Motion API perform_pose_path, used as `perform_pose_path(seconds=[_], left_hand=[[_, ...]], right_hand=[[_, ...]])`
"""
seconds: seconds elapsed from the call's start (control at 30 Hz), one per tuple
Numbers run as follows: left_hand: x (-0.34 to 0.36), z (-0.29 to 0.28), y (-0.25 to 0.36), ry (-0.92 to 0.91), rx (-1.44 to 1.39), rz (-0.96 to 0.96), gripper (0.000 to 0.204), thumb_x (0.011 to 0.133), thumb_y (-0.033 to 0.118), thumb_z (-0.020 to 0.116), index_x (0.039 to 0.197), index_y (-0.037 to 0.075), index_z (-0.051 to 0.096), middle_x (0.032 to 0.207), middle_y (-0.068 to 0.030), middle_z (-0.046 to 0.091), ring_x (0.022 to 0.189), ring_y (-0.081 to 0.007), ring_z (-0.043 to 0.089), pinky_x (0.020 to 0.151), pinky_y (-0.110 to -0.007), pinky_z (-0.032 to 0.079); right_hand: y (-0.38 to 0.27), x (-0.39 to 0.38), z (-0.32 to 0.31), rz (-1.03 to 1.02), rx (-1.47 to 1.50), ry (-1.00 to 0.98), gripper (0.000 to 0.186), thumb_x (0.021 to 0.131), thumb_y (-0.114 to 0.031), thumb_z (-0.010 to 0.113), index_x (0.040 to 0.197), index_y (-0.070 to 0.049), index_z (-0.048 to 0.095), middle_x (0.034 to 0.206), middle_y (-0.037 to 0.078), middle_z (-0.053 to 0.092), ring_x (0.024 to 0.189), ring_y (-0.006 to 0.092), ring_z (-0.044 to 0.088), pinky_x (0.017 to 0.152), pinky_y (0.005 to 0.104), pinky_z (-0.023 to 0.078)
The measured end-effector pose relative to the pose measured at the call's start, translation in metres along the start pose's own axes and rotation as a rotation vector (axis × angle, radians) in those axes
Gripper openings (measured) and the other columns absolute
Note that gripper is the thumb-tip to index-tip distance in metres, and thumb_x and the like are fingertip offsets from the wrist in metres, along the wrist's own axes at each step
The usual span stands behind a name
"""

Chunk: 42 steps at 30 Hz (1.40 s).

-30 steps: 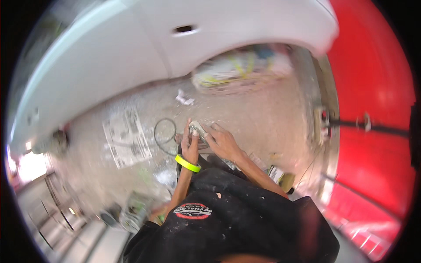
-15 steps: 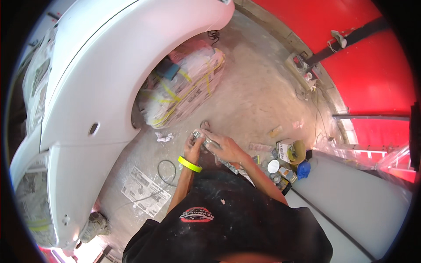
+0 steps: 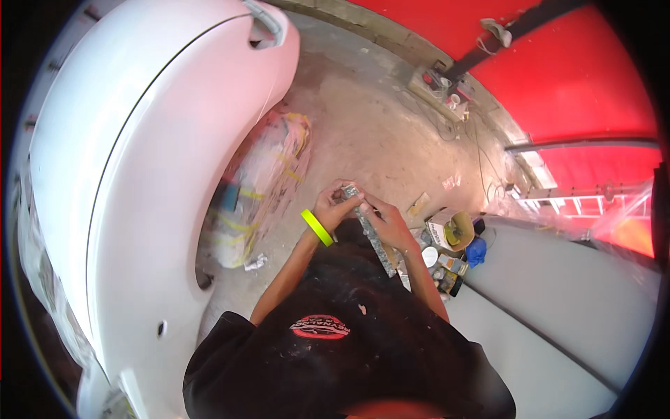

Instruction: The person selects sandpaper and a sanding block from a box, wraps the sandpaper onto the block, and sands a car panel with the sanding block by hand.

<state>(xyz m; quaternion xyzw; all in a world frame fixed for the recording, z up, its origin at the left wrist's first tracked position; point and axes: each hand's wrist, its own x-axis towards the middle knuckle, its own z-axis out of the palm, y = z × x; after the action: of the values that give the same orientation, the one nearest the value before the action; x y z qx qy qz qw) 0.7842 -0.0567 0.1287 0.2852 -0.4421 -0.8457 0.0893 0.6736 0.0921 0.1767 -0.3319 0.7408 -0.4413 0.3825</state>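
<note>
A grey strip (image 3: 368, 227) is pinched in both the left hand (image 3: 332, 209) and right hand (image 3: 385, 222), right of the white car (image 3: 125, 174); it is likely best kept taut.

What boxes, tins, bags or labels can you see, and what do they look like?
Cardboard box: on the floor right of the hands, open, brown and white.
Small tins and jars: clustered below the box, round, pale and dark lids.
Blue bag: beside the box, crumpled.
Wrapped wheel: under the white car body, clear plastic with yellow tape.
Shirt badge: oval, red and white.
</note>
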Motion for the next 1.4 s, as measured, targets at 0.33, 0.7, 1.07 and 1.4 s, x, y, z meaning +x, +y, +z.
perform_pose_path(seconds=[0.33, 0.7, 1.07, 1.4], left_hand=[[0.196, 0.057, 0.03, -0.109, 0.584, 0.212, 0.073, 0.093, 0.037, 0.077, 0.15, 0.002, 0.048, 0.119, -0.0134, 0.067, 0.087, -0.0174, 0.067, 0.081, -0.031, 0.056], [0.323, 0.011, 0.111, 0.361, 0.455, 0.097, 0.061, 0.095, 0.031, 0.075, 0.141, -0.003, 0.056, 0.109, -0.012, 0.073, 0.09, -0.0153, 0.069, 0.083, -0.03, 0.056], [0.513, -0.028, 0.19, 0.338, 0.234, 0.11, 0.057, 0.095, 0.038, 0.075, 0.134, -0.001, 0.064, 0.106, -0.0122, 0.073, 0.099, -0.0168, 0.067, 0.088, -0.031, 0.054], [0.641, -0.071, 0.346, 0.439, 0.19, 0.234, 0.047, 0.098, 0.027, 0.072, 0.136, 0.001, 0.062, 0.114, -0.0068, 0.072, 0.097, -0.0124, 0.065, 0.09, -0.031, 0.052]], right_hand=[[0.092, 0.113, -0.133, 0.37, 0.666, 0.237, 0.045, 0.109, -0.038, 0.051, 0.142, -0.009, 0.059, 0.09, 0.005, 0.069, 0.068, 0.0127, 0.067, 0.057, 0.0291, 0.058], [0.042, 0.385, -0.284, 0.19, 0.266, -0.005, 0.046, 0.108, -0.028, 0.056, 0.146, -0.001, 0.057, 0.108, 0.003, 0.072, 0.088, 0.0066, 0.064, 0.077, 0.0218, 0.052], [0.048, 0.619, -0.286, 0.093, 0.317, 0.1, 0.042, 0.109, -0.028, 0.055, 0.135, 0.003, 0.064, 0.117, 0.004, 0.069, 0.107, 0.0105, 0.059, 0.097, 0.0269, 0.046], [0.004, 0.765, -0.315, 0.384, 0.469, 0.001, 0.038, 0.106, -0.037, 0.055, 0.125, -0.007, 0.067, 0.096, 0.003, 0.066, 0.068, 0.0139, 0.064, 0.055, 0.0311, 0.056]])
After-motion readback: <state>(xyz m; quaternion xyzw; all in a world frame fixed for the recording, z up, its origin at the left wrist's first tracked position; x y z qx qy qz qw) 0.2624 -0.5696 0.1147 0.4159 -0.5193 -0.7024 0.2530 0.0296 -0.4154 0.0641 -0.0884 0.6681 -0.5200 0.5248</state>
